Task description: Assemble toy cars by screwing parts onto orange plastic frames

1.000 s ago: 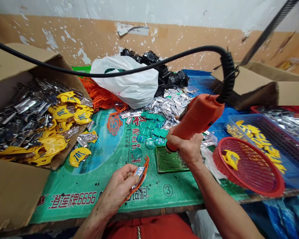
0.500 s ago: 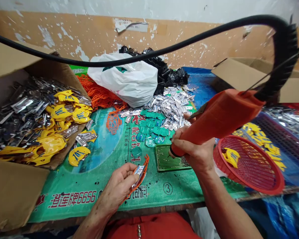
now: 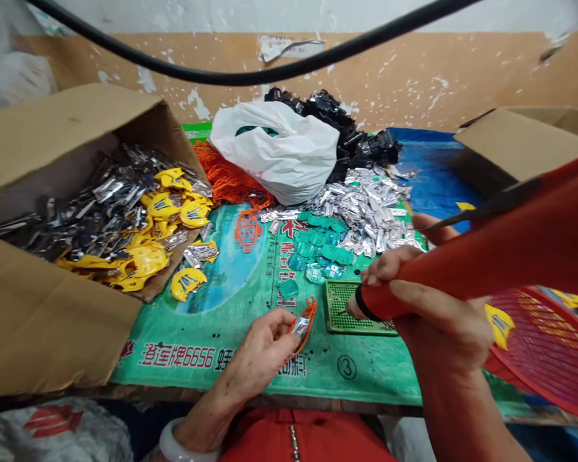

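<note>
My left hand (image 3: pixel 264 346) pinches an orange plastic part with a silvery piece (image 3: pixel 301 326) lying against it, just above the green sheet. My right hand (image 3: pixel 438 314) is wrapped round a thick red electric screwdriver (image 3: pixel 491 250), held slanting down to the left. Its pale nose and thin bit reach over a green perforated tray (image 3: pixel 334 326), where small dark screws lie partly hidden behind the tool. Left of the tray sits a single teal plastic part (image 3: pixel 288 288). Several more teal parts (image 3: pixel 322 247) lie behind the tray.
A cardboard box (image 3: pixel 38 321) on the left holds silvery pieces and yellow parts (image 3: pixel 147 256). Silver pieces (image 3: pixel 366 205) are heaped near a white plastic bag (image 3: pixel 279 147). Black parts (image 3: pixel 337 122) are piled behind. At right stand a red basket (image 3: pixel 534 359) and another box (image 3: pixel 525 141). A black cable (image 3: pixel 250 78) hangs across.
The view has swung left, so things appear further right. The screwdriver looks larger and lies flatter, its bit still over the tray. My left hand keeps its hold on the orange part.
</note>
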`<state>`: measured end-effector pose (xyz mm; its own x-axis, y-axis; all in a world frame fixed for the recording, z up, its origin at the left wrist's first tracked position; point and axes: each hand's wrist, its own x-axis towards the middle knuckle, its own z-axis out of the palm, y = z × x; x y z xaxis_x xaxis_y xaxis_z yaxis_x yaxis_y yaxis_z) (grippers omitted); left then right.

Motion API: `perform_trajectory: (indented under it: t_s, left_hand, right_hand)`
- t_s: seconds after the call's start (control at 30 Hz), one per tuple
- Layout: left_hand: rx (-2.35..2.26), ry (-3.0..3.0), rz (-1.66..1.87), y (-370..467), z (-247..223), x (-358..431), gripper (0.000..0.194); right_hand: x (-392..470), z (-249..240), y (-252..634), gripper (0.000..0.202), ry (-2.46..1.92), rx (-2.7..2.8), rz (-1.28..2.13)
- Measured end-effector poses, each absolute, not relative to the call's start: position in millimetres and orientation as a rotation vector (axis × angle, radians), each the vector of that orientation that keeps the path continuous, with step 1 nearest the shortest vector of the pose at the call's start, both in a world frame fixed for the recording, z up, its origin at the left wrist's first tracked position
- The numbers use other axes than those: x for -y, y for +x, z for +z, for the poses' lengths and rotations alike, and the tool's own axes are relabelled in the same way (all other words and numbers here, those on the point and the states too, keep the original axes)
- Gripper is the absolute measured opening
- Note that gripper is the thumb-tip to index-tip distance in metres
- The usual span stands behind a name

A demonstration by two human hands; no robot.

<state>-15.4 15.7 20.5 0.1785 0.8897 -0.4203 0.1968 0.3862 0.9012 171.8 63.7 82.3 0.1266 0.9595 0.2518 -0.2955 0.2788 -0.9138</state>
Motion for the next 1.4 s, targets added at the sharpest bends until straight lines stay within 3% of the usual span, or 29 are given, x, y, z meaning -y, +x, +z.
perform_trajectory:
  t_s: [0.13,0.73,0.97,1.4]
  left_hand:
    - [-1.327,1.074,0.673,-13,25,-15,0.021]
    - [-1.259,1.026,0.708,-10,27,-18,0.023]
    - [-1.244,1.048,0.72,-10,21,-18,0.023]
    - [-1.244,1.041,0.735,-9,17,-19,0.014]
  right_hand:
    - [-53,92,157,0.058,-0.781,1.069,1.167]
    - [-51,84,132,0.063,-0.837,1.111,1.198]
    - [-50,78,134,0.014,-0.871,1.213,1.133]
    - [-50,75,131,0.014,-0.822,1.277,1.109]
